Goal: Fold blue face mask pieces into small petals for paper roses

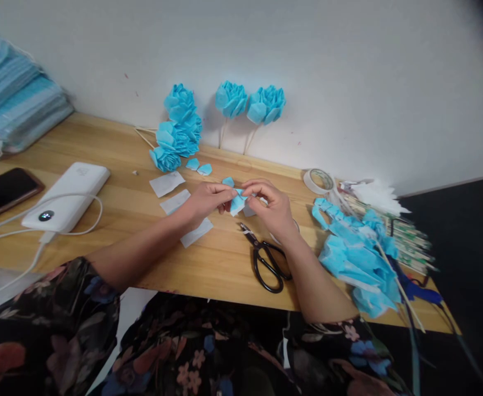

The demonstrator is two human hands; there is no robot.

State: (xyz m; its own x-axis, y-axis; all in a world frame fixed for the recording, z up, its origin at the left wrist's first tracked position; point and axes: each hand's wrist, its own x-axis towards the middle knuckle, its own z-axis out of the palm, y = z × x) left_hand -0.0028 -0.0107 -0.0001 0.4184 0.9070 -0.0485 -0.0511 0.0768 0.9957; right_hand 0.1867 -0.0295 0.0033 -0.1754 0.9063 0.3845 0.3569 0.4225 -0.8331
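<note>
My left hand (207, 201) and my right hand (271, 206) meet over the middle of the wooden table (117, 181). Both pinch one small light-blue paper piece (237, 202) between their fingertips, a little above the tabletop. Black scissors (266, 261) lie just below my right hand, blades pointing up-left. White paper slips (167, 183) lie left of my left hand. Two loose blue petals (199, 166) rest farther back.
Finished blue paper flowers (177, 132) on sticks lean on the wall at the back. A tape roll (318, 180), a heap of blue material (359, 264) and sticks are at the right. A white power bank (68, 195) with cable, a phone (2, 191) and stacked blue masks (14, 99) are at the left.
</note>
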